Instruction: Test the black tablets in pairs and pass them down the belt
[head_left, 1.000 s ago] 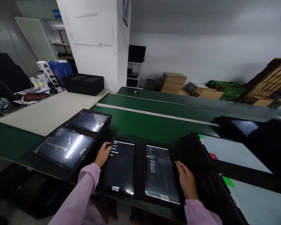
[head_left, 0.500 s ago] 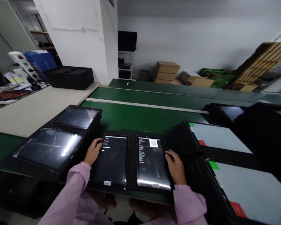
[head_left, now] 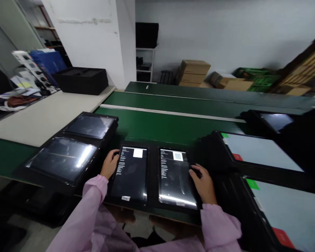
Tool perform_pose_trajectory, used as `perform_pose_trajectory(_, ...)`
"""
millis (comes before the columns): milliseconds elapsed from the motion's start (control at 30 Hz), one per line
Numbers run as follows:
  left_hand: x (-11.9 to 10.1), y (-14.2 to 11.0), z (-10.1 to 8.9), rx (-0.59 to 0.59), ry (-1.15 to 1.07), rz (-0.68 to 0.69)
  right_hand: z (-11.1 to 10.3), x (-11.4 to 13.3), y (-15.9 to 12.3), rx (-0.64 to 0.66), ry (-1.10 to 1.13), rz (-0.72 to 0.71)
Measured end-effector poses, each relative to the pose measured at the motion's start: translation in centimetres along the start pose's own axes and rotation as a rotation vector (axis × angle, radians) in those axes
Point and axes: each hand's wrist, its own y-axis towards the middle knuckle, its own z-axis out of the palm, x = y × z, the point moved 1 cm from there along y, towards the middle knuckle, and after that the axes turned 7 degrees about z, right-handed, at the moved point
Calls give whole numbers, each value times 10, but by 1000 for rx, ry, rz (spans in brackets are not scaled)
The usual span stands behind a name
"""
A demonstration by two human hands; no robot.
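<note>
Two tablets lie side by side in a black foam tray [head_left: 152,182] in front of me. The left tablet [head_left: 131,182] and the right tablet [head_left: 175,187] both show white text on black with a white square code near the top. My left hand [head_left: 110,163] is closed at the left tablet's upper left edge, fingers bent against its side. At the right tablet's right edge, my right hand [head_left: 204,183] has its fingers curled and its thumb against the rim. Parts of the fingertips of both hands are hidden.
Dark-screened tablets [head_left: 64,159] lie in a black tray on the left. Stacked trays on the right hold tablets with pale screens [head_left: 262,150] and green and red corners. Behind is the green table [head_left: 157,122]; a black foam box [head_left: 81,80] stands on a beige board [head_left: 52,113].
The left tablet's menu has changed to a page of text with a white square. A code square has also appeared on the right tablet. Both hands stay at the tablets' edges while the view shifts.
</note>
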Motion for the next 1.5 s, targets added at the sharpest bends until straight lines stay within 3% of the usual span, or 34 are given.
perform_pose_trajectory(333,6,-7,1,-8,47,27,-3,-1,-4,9,-45,38)
perform_pose_trajectory(633,-2,-1,2,3,183,54,-1,-2,-5,-24,-35,21)
perform_pose_trajectory(867,-5,15,5,-4,269,76,5,0,22,58,8,136)
perform_pose_trajectory(1033,-7,21,5,-26,327,95,19,6,43,4,118,92)
perform_pose_trajectory(1500,-3,29,-2,36,248,134,30,24,50,-86,-73,45)
